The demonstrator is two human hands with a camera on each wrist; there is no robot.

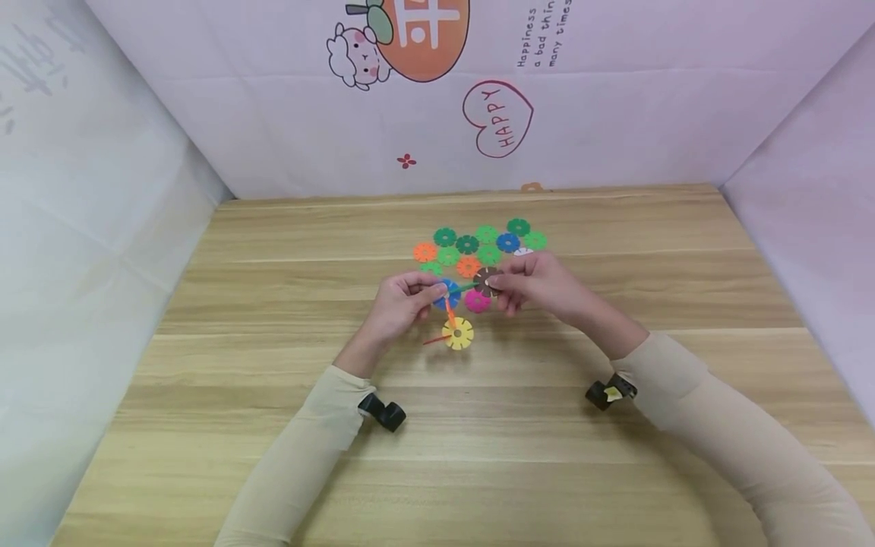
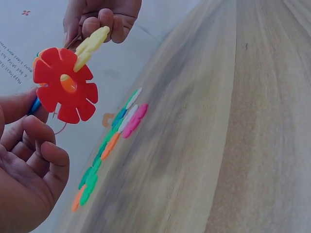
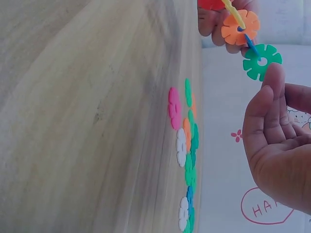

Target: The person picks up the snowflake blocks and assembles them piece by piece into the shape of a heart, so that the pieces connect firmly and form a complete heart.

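Several notched plastic flower discs are slotted together in a chain held above the table. My left hand (image 1: 402, 305) pinches its blue disc (image 1: 444, 298) between thumb and fingers. My right hand (image 1: 543, 285) grips a brown disc (image 1: 482, 278), which meets the edge of the green disc (image 3: 252, 63). From the blue disc hangs an orange disc (image 1: 450, 313), then a yellow disc (image 1: 465, 334) facing the head camera. A red disc (image 2: 54, 80) on the yellow one faces the left wrist camera. In the right wrist view, the brown disc is hidden behind my fingers.
Loose discs lie flat in a cluster behind my hands, among them a dark green disc (image 1: 444, 232), an orange disc (image 1: 419, 252) and a pink disc (image 1: 472, 305). White printed cloth (image 1: 615, 129) stands along the back edge of the wooden table (image 1: 437, 471).
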